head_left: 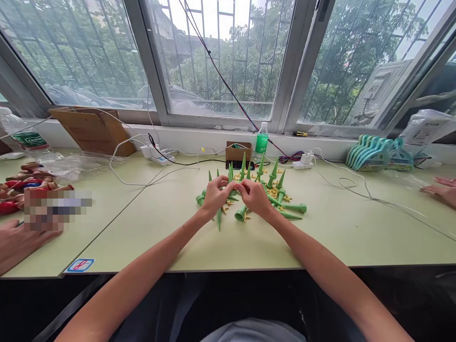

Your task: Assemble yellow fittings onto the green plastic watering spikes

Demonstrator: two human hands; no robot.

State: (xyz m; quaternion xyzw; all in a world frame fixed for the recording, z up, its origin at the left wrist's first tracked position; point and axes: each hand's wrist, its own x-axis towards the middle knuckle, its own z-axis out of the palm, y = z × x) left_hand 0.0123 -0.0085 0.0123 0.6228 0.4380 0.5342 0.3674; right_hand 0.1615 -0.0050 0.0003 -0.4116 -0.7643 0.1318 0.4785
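Over the middle of the table, my left hand (pixel 215 194) and my right hand (pixel 254 195) meet at the fingertips, both closed in a pinch. Whatever lies between the fingers is too small and covered to make out. Just behind the fingertips rises the tip of a green plastic spike (pixel 231 171); whether it is held or stands on the table I cannot tell. Around my hands, several green spikes stand point up, like this one (pixel 273 174), while others lie flat, such as this spike (pixel 295 207). Small yellow plastic pieces (pixel 273 193) are scattered among them.
Behind the spikes stand a small cardboard box (pixel 238 152) and a green-labelled bottle (pixel 261 140). White cables (pixel 366 192) cross the table on both sides. Turquoise hangers (pixel 368 153) stand at the right. Other people's hands rest at the left (pixel 24 244) and right edges (pixel 441 190).
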